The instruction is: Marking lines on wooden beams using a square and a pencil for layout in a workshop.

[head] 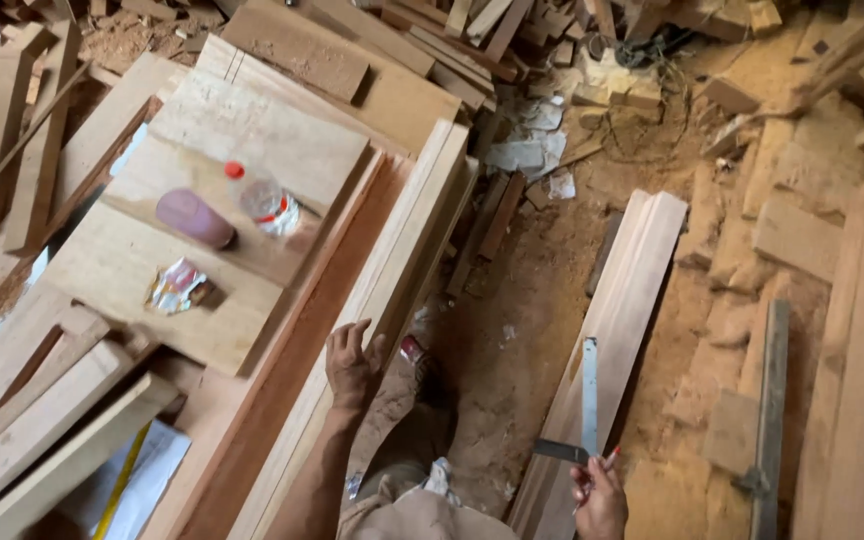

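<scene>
Head view: left hand (pixel 352 365) flat on edge of board stack (pixel 392 270), fingers spread, grasping nothing. Right hand (pixel 600 497) grips square (pixel 586 410), metal blade upright over long plank (pixel 617 320) on sawdust floor (pixel 512 330); red pencil (pixel 612 456) between fingers. One plastic bottle (pixel 264 200), red cap, lying on its side on board surface (pixel 202 150), contents unclear. One purple cup (pixel 195 217) on its side beside bottle, touching or nearly. One crumpled wrapper (pixel 177 285) nearby. Offcuts scattered around
</scene>
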